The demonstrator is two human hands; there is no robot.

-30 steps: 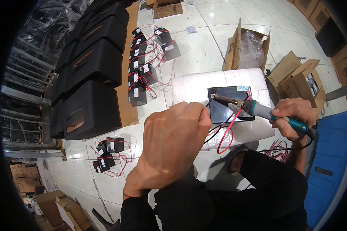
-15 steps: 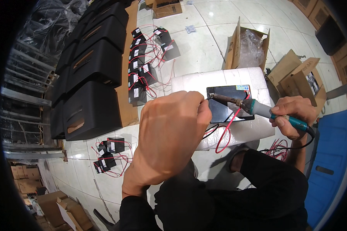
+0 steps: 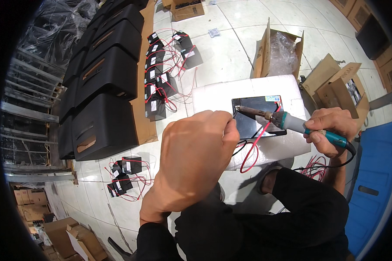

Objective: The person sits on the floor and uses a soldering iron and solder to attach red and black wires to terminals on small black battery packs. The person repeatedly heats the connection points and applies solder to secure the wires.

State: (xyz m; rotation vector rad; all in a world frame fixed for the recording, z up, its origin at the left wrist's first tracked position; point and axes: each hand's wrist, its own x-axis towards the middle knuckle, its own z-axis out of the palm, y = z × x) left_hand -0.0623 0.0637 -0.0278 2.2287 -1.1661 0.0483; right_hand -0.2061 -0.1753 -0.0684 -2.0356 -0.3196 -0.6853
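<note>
A black rectangular battery [image 3: 250,127] lies on a white foam block [image 3: 287,86] in front of me. In my right hand [image 3: 333,129] is a soldering iron [image 3: 295,124] with a grey and teal handle. Its tip rests at the battery's left far corner. My left hand [image 3: 196,154] is closed just left of that corner, pinching a thin black wire [image 3: 240,149] near the tip; its fingertips are partly hidden behind the hand. A red wire [image 3: 261,135] runs from the battery's right far corner and loops over the foam's near edge.
Several wired black batteries [image 3: 154,89] stand on the tiled floor at left, with a smaller group [image 3: 124,176] nearer. Large black casings [image 3: 104,124] line the left side. Open cardboard boxes [image 3: 262,56] stand beyond the foam. Red wires [image 3: 313,169] and a blue panel [image 3: 379,161] are at right.
Both hands and the iron hold nearly the same place. The view has shifted very slightly, and the red wire loop sits a little further left.
</note>
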